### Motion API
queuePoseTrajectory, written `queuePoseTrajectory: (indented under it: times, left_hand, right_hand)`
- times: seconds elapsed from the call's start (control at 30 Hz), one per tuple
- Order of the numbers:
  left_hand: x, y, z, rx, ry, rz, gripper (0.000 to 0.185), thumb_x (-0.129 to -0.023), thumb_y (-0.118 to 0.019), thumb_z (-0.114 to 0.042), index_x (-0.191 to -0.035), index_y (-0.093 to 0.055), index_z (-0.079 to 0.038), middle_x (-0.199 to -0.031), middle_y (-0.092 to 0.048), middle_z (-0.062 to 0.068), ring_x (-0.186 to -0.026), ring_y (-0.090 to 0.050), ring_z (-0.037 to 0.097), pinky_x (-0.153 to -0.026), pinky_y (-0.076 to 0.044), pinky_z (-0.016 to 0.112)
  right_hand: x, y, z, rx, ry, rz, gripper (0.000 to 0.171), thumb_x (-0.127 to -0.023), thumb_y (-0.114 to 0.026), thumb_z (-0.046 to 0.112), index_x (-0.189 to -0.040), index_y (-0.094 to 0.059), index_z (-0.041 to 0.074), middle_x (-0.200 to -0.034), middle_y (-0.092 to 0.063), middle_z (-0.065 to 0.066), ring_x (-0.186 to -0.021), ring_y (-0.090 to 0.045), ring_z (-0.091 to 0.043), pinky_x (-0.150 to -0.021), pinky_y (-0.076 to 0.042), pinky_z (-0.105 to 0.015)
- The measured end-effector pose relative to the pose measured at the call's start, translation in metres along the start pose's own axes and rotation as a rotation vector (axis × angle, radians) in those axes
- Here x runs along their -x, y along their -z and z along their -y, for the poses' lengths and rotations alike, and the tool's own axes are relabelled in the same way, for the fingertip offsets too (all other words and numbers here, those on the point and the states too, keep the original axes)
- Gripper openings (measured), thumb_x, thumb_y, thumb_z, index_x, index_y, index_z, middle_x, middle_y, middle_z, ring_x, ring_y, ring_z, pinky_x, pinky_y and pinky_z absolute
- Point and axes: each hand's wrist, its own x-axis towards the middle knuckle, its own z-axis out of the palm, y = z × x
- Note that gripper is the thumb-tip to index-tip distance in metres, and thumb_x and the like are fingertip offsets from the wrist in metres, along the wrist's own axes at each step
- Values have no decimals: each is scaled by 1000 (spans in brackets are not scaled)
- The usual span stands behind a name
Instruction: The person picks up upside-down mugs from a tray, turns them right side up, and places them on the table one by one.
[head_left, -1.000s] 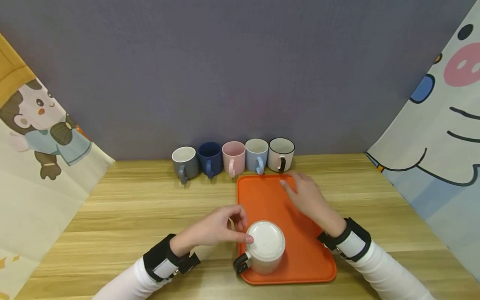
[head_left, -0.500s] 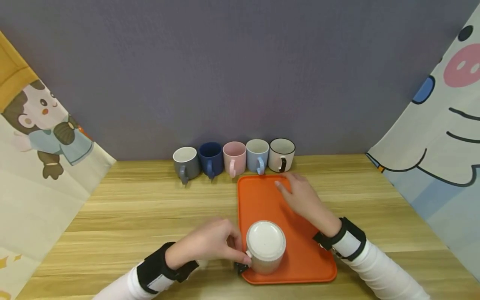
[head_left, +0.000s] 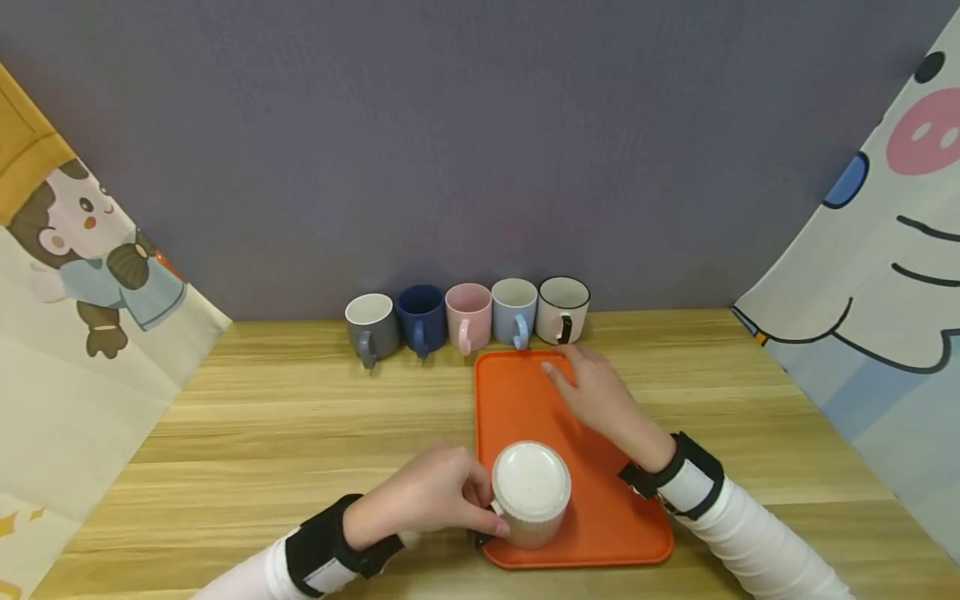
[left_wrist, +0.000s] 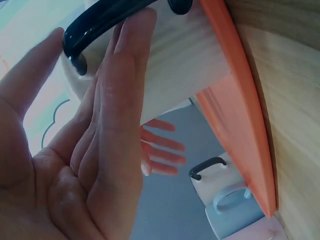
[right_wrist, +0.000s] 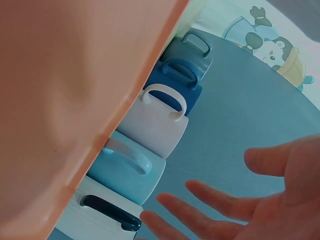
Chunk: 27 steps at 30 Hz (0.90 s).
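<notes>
A white ribbed mug [head_left: 531, 492] stands upside down on the near left corner of an orange tray [head_left: 600, 517], its black handle [left_wrist: 100, 20] pointing left. My left hand [head_left: 457, 500] rests against the mug's left wall [left_wrist: 190, 65]. Its fingers lie fairly straight beside the handle, with the thumb on the handle's other side. My right hand [head_left: 592, 392] hovers flat over the far end of the tray, fingers spread [right_wrist: 260, 210] and holding nothing. It is close to a white mug with a black rim [head_left: 562, 308].
Several upright mugs line the back wall: grey [head_left: 371, 327], dark blue [head_left: 420, 318], pink [head_left: 468, 317], light blue [head_left: 513, 311] and the white one. Cartoon-printed cloths hang at the left [head_left: 75, 333] and right [head_left: 885, 292]. The wooden table [head_left: 300, 417] extends left of the tray.
My left hand slid from the upturned mug's top edge down to its left side by the handle. My right hand drifted slightly left over the far tray.
</notes>
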Motion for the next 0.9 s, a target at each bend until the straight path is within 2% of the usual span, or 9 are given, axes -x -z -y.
queuePoseTrajectory:
  times: [0.27, 0.43, 0.7, 0.9]
  left_hand:
    - [0, -8, -5, 98, 52, -46, 27, -69, -83, -24, -56, -61, -16, -51, -50, -20, -49, -42, -6, -48, -34, 12]
    - [1, -10, -9, 52, 47, -89, 29, -69, -82, -19, -54, -57, -16, -48, -46, -19, -47, -39, -6, -48, -31, 12]
    - [2, -10, -10, 9, 28, -118, 24, -70, -82, -18, -56, -62, -18, -49, -54, -18, -46, -42, -9, -46, -33, 12]
    - [3, -9, -9, -3, 14, -147, 21, -74, -79, -16, -58, -64, -18, -49, -51, -18, -46, -38, -7, -45, -30, 12]
  right_hand:
    - [-1, 3, 0, -6, -46, 32, 44, -97, -53, 32, -125, -55, -2, -123, -59, -22, -116, -54, -40, -97, -42, -53]
    - [-2, 6, -2, -9, -68, 43, 48, -97, -51, 34, -128, -52, -2, -127, -57, -23, -118, -52, -41, -99, -41, -54]
    - [-2, 10, -5, -11, -70, 27, 44, -97, -51, 33, -125, -54, -1, -122, -59, -22, -113, -55, -40, -96, -43, -53]
    - [-3, 13, -6, -19, -69, 15, 43, -97, -52, 33, -124, -55, 0, -122, -59, -21, -112, -56, -40, -95, -44, -53]
